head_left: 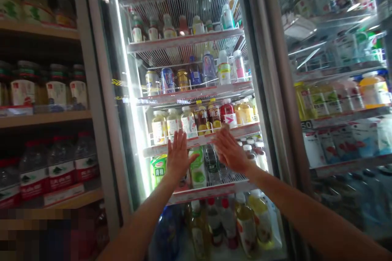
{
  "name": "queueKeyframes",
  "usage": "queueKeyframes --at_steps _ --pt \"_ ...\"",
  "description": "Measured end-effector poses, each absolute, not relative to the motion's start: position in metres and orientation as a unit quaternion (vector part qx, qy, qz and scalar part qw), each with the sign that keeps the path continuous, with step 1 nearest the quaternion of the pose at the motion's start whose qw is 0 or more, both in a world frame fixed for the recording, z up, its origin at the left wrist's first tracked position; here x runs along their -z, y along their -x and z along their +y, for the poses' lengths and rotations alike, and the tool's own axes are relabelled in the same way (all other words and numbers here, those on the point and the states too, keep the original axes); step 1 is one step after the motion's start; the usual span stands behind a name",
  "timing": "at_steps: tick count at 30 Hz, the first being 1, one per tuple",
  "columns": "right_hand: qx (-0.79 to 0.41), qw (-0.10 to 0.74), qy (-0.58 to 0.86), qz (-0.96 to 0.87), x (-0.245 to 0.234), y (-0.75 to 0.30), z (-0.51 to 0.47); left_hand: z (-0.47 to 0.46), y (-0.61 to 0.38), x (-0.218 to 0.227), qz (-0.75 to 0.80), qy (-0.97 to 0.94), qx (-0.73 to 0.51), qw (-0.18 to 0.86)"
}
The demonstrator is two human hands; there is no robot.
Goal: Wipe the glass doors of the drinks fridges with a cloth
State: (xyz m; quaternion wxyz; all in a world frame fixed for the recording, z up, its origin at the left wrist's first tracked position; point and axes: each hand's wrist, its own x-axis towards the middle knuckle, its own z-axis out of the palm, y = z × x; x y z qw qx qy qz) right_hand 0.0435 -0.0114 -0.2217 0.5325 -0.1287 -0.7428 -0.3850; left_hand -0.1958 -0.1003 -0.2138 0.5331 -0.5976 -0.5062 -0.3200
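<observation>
Pressing flat on the fridge door (183, 89), left hand (178, 157) and right hand (229, 149) hold fingers outstretched, gripping nothing

I've got both hands up in front of the fridge (183, 89). Left hand (178, 155) and right hand (229, 149) sit side by side w/ a gap btwn, at the shelf edge (199, 142). Bottle row (196, 120) stands on that shelf just above my fingers. More bottles (199, 167) behind/below the palms. Jar shelves (45, 89) well left of left hand; 2nd fridge door (337, 89) right of right hand.
</observation>
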Motion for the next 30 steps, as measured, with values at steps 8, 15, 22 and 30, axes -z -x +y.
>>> queueKeyframes --at_steps 8,15,22,30 --pt "0.333 0.634 0.328 -0.616 0.230 -0.093 0.006 -0.100 0.191 0.221 -0.508 0.601 0.341 0.514" --pt "0.374 0.522 0.219 -0.734 0.251 -0.089 0.000 -0.102 0.183 0.241 -0.526 0.580 0.328 0.528" --pt "0.368 0.577 0.246 -0.686 0.264 -0.077 -0.009 -0.104 0.169 0.261 -0.566 0.568 0.325 0.501" --pt "0.357 0.605 0.303 -0.644 0.286 -0.092 -0.003 -0.110 0.168 0.301 -0.538 0.604 0.277 0.519"
